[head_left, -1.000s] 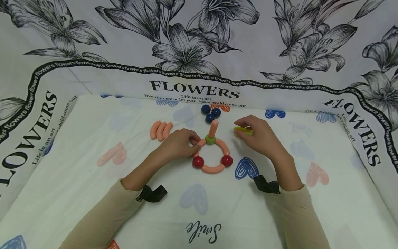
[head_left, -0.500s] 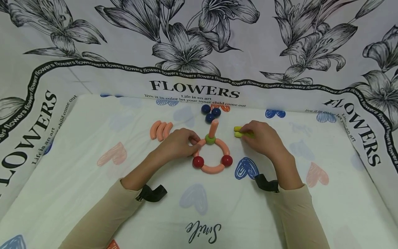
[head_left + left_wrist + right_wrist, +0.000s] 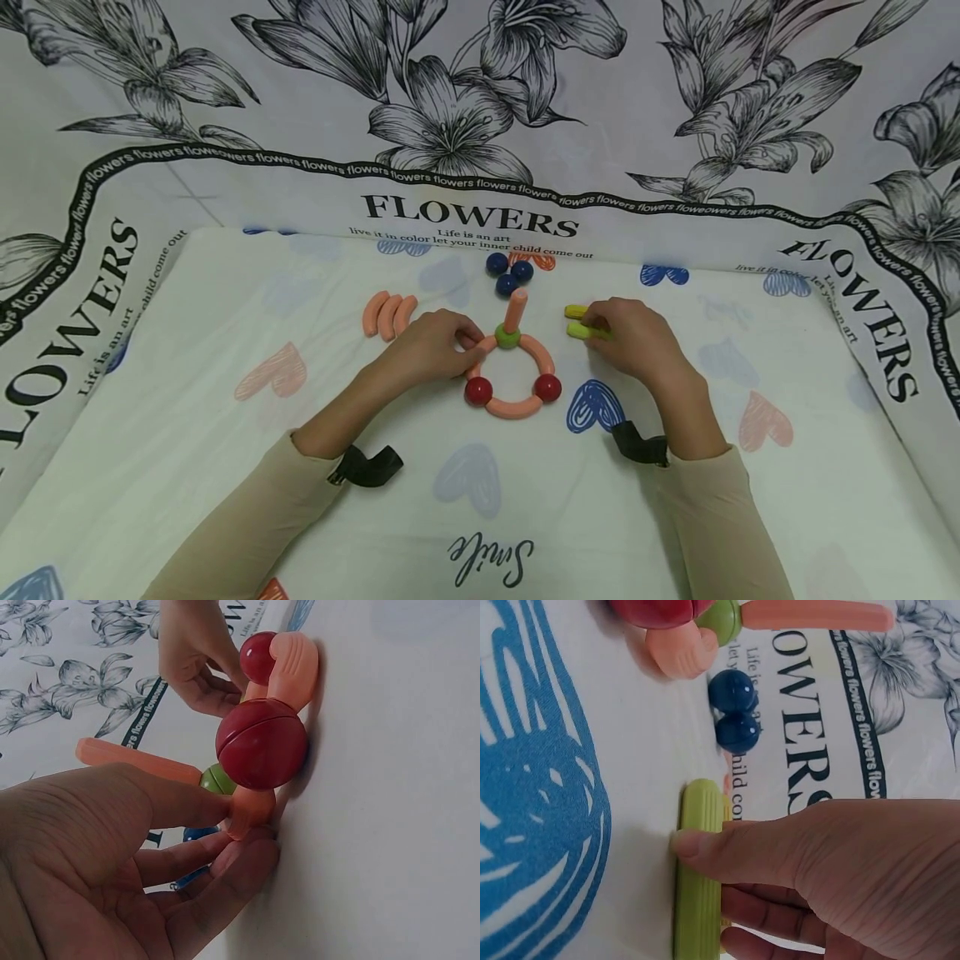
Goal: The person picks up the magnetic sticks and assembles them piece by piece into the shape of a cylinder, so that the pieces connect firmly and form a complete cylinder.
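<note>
A ring of curved orange rods [image 3: 514,408] and two red balls [image 3: 477,391] lies mid-table, with a green ball [image 3: 507,336] at its far side. From that ball a straight orange rod [image 3: 142,761] sticks up at a slant. My left hand [image 3: 431,346] pinches the ring's left curved rod [image 3: 251,814] between thumb and fingers. To the right of the ring, my right hand [image 3: 637,337] pinches a light-green rod [image 3: 697,900], thumb on its near face. A yellow rod [image 3: 575,311] lies just beyond it, partly hidden by the fingers.
Several blue balls, one nearer than the others [image 3: 506,285], cluster behind the ring. Curved orange rods [image 3: 388,315] lie side by side left of it. The white cloth [image 3: 360,533] carries printed hearts, and a flower-printed sheet [image 3: 300,192] rises behind.
My right hand has shifted slightly toward me, turning down over the rods. The light-green rod now lies farther from the yellow one. My left hand stays on the ring.
</note>
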A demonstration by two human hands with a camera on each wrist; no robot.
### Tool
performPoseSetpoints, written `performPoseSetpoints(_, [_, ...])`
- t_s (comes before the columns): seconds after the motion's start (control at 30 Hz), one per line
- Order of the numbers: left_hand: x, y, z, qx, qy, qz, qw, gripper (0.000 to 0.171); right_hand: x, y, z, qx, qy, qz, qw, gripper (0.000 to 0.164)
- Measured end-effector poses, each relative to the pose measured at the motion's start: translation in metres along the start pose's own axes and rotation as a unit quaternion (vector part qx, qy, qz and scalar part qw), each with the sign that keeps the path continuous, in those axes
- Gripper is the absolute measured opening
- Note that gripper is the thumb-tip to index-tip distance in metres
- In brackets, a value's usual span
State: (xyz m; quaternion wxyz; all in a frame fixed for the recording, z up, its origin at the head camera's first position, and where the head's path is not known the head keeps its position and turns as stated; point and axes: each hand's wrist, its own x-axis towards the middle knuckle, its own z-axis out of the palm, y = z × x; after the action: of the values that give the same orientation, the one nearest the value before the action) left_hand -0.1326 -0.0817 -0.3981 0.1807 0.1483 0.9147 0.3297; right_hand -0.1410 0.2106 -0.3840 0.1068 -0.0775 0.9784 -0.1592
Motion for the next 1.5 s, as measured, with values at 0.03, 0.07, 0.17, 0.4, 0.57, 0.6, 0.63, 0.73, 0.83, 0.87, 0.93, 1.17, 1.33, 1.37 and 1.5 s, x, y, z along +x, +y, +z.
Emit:
performPoseSetpoints(0.03, [0.0,0.0,0.0,0.0,0.0,0.0,1.0,0.024,0.0,0.0,0.001,-0.001,-0.001,0.001,1.0,0.029])
performPoseSetpoints(0.07, [0.0,0.0,0.0,0.001,-0.001,0.0,1.0,0.024,0.0,-0.001,0.001,-0.002,-0.002,0.002,1.0,0.029])
performPoseSetpoints(0.17, [0.0,0.0,-0.001,0.002,-0.003,-0.002,1.0,0.024,0.0,-0.001,0.001,-0.005,-0.006,0.0,1.0,0.031])
performPoseSetpoints(0.4, [0.0,0.001,-0.001,-0.001,-0.009,-0.009,0.9999,0.026,-0.005,-0.003,-0.011,0.043,-0.009,-0.063,0.997,0.034])
performPoseSetpoints(0.57, [-0.001,0.001,-0.001,-0.003,-0.013,-0.016,0.9998,0.026,-0.017,-0.014,-0.027,0.104,0.007,-0.113,0.988,0.03])
performPoseSetpoints(0.6, [-0.001,0.001,-0.002,-0.003,-0.012,-0.016,0.9998,0.026,-0.021,-0.016,-0.031,0.112,0.013,-0.121,0.986,0.029])
performPoseSetpoints(0.63, [-0.001,0.001,-0.002,-0.003,-0.011,-0.015,0.9998,0.026,-0.024,-0.019,-0.035,0.122,0.019,-0.128,0.984,0.028])
performPoseSetpoints(0.73, [-0.001,0.0,-0.003,-0.006,-0.008,-0.012,0.9999,0.026,-0.037,-0.028,-0.046,0.155,0.047,-0.15,0.975,0.027])
performPoseSetpoints(0.83, [-0.002,0.0,-0.005,-0.009,-0.007,-0.009,0.9999,0.025,-0.047,-0.038,-0.048,0.206,0.075,-0.195,0.956,0.026])
performPoseSetpoints(0.87, [-0.001,0.0,-0.004,-0.009,-0.007,-0.012,0.9999,0.025,-0.05,-0.042,-0.046,0.229,0.081,-0.213,0.946,0.026])
performPoseSetpoints(0.93, [-0.001,-0.001,-0.003,-0.011,-0.009,-0.012,0.9998,0.024,-0.054,-0.05,-0.037,0.277,0.086,-0.245,0.925,0.028])
performPoseSetpoints(1.17, [-0.002,-0.001,0.0,-0.022,-0.013,-0.009,0.9996,0.025,-0.056,-0.074,0.0,0.385,0.067,-0.259,0.884,0.033])
performPoseSetpoints(1.33, [-0.005,-0.001,-0.004,-0.018,-0.004,-0.002,0.9998,0.027,-0.048,-0.079,0.02,0.38,0.039,-0.255,0.888,0.03])
performPoseSetpoints(1.37, [-0.004,-0.001,-0.005,-0.016,-0.004,0.003,0.9999,0.027,-0.047,-0.079,0.023,0.38,0.032,-0.257,0.888,0.029])
performPoseSetpoints(1.5, [-0.001,-0.001,-0.003,-0.01,-0.006,0.019,0.9998,0.027,-0.044,-0.079,0.034,0.387,0.011,-0.266,0.883,0.028])
